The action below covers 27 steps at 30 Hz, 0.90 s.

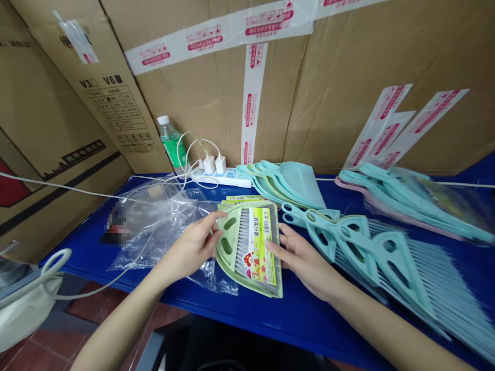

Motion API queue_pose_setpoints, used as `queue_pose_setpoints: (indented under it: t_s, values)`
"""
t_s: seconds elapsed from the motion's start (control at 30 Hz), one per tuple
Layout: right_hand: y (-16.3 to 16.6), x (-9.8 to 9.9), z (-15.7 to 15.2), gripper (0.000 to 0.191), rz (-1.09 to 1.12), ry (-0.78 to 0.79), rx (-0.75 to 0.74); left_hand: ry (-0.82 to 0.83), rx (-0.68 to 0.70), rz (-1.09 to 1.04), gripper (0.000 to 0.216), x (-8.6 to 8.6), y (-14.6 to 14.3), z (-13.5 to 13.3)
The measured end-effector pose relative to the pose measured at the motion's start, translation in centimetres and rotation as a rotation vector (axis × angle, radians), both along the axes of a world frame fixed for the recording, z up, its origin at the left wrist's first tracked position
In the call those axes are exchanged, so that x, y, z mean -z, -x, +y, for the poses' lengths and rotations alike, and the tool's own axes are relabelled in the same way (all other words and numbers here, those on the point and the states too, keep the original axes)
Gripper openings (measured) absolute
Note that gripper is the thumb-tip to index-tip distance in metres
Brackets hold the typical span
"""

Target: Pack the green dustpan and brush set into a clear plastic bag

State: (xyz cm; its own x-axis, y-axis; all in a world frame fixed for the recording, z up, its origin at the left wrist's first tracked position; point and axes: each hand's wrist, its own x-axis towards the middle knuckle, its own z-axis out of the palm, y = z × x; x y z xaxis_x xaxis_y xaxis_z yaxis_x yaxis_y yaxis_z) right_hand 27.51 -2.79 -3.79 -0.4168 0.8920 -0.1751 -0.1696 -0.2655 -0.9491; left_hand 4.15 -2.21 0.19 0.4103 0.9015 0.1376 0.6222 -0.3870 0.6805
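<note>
A light green dustpan and brush set is held up over the front of the blue table. A printed card with a red mushroom figure lies over its grey bristles. My left hand pinches the set's left edge by the brush's cut-out holes. At the right edge, my right hand grips it with the fingers partly behind and the thumb on the card. Just behind it lie more printed cards, partly covered by the set. Several turquoise hand brushes lie to the right of my right hand.
Stacked dustpans lie at the back, with more dustpans at the far right. Crumpled clear plastic bags cover the left. A power strip with chargers and a green-labelled bottle stand before large cardboard boxes. Cables cross the left.
</note>
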Motion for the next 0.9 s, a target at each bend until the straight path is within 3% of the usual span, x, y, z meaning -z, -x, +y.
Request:
queue_pose_setpoints:
  t_s: [0.13,0.3,0.37,0.47,0.57,0.7,0.9]
  values:
    - [0.0,-0.1,0.0,0.062,-0.008,-0.007,0.015,-0.074,0.038,0.058,0.032,0.1,-0.7,-0.2]
    - [0.0,0.1,0.1,0.065,0.011,0.018,0.025,-0.168,0.062,0.153,0.033,-1.7,0.4,-1.4]
    - [-0.1,0.1,0.1,0.066,0.031,0.024,0.027,-0.256,-0.035,0.188,0.028,-2.4,2.3,-1.6]
    - [0.0,0.0,0.1,0.068,0.048,0.032,0.028,-0.367,-0.318,0.208,0.032,-2.6,5.6,-1.1]
    - [0.1,-0.2,0.0,0.066,0.051,0.032,0.021,-0.291,-0.448,0.236,0.04,-1.9,7.8,-0.5]
    - [0.1,-0.2,0.1,0.065,0.041,0.025,0.018,-0.119,-0.388,0.162,0.042,-0.8,7.9,-0.3]
    - [-0.1,-0.2,0.3,0.064,0.031,0.03,0.031,-0.1,-0.347,0.099,0.042,-0.7,6.2,-0.1]
